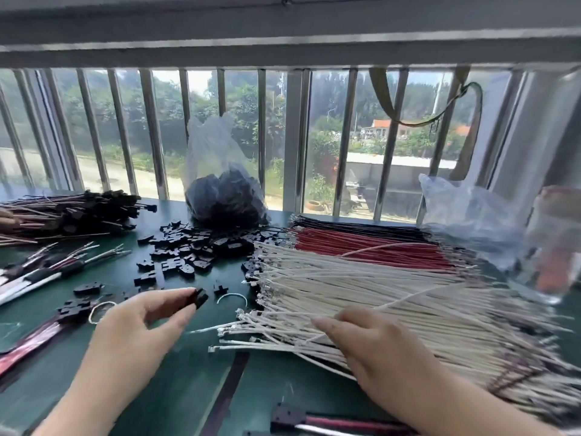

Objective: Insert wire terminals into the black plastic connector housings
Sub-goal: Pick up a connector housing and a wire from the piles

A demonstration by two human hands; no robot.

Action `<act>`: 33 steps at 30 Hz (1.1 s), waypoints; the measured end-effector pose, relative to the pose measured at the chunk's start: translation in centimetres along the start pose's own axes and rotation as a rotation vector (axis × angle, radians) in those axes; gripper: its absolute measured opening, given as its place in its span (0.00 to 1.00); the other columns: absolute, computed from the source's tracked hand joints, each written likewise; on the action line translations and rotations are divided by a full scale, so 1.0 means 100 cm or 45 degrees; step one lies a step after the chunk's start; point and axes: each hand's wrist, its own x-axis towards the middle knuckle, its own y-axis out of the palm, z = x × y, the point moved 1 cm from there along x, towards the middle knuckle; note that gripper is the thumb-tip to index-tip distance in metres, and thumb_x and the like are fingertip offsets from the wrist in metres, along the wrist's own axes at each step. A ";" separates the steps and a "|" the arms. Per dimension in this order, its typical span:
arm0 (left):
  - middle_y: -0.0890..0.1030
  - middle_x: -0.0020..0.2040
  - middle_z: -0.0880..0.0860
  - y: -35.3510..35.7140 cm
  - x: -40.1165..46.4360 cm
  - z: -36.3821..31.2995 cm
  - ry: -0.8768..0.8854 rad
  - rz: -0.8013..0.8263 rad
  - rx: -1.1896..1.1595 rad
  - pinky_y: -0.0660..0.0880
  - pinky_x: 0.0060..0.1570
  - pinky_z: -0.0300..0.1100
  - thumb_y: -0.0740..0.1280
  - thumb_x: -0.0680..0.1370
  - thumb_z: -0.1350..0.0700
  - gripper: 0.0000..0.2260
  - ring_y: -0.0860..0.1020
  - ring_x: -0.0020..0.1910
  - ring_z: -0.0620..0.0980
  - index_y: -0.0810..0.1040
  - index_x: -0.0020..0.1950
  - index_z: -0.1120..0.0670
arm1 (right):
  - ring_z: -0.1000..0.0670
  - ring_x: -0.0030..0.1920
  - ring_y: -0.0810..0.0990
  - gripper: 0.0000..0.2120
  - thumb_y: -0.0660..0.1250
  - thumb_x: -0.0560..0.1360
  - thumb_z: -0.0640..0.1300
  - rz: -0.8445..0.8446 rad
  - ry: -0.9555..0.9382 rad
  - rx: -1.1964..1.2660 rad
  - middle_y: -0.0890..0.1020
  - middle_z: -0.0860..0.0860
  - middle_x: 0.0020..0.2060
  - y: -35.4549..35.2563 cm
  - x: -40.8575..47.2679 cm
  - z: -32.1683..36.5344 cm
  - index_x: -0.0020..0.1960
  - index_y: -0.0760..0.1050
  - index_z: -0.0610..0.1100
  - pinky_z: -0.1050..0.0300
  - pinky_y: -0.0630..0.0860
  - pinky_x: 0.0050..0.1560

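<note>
Black plastic, one connector housing [200,298], pinched between thumb and fingertip of the left hand [138,325] and held just above the green table [176,382]. That's the piece waiting for its terminals. Over to the right hand [374,344]: fingers fairly straight, laid on the near end of the white wires [393,297], seemingly teasing one strand up out of the bundle, though whether it has a wire properly pinched I cannot tell.

My read: this is the pick-a-wire step. Best done by lifting a single strand clear so its metal terminal [217,348] doesn't snag its neighbours, then turning the housing so its open cavities face the incoming tip, and pushing straight in, not at an angle, until it seats.

Housing and wire hand sit near each other, the terminal ends fanned out between them. Beyond lie the loose housings [188,250] scattered mid-table, a plastic bag [223,196] of more behind, red wires [371,247] and black wires [355,226] past the white, and finished assemblies [69,212] piled far left.
</note>
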 end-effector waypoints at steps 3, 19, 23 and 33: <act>0.86 0.40 0.49 0.005 -0.022 -0.015 -0.094 0.175 -0.425 0.77 0.40 0.31 0.73 0.68 0.65 0.18 0.84 0.42 0.46 0.84 0.45 0.41 | 0.60 0.39 0.76 0.14 0.66 0.74 0.34 0.010 0.171 0.282 0.75 0.62 0.42 0.001 0.000 -0.002 0.56 0.81 0.47 0.70 0.74 0.40; 0.85 0.39 0.52 0.070 -0.054 -0.049 -0.069 0.576 -0.613 0.78 0.40 0.38 0.76 0.60 0.56 0.16 0.83 0.40 0.48 0.81 0.45 0.45 | 0.64 0.37 0.77 0.10 0.75 0.68 0.39 -0.096 0.232 0.574 0.81 0.61 0.36 -0.012 -0.002 0.011 0.39 0.80 0.54 0.78 0.66 0.35; 0.85 0.40 0.52 0.070 -0.057 -0.054 -0.142 0.596 -0.797 0.77 0.32 0.31 0.77 0.59 0.59 0.15 0.83 0.38 0.44 0.84 0.43 0.47 | 0.64 0.35 0.77 0.10 0.75 0.68 0.39 -0.104 0.217 0.619 0.81 0.60 0.35 -0.015 -0.004 0.011 0.38 0.80 0.53 0.78 0.66 0.35; 0.81 0.35 0.48 0.076 -0.067 -0.059 0.140 0.482 -0.413 0.74 0.33 0.31 0.66 0.74 0.47 0.09 0.79 0.28 0.42 0.78 0.53 0.36 | 0.64 0.37 0.77 0.08 0.74 0.68 0.38 -0.040 0.209 0.557 0.79 0.60 0.32 -0.012 -0.005 0.008 0.38 0.82 0.51 0.78 0.66 0.36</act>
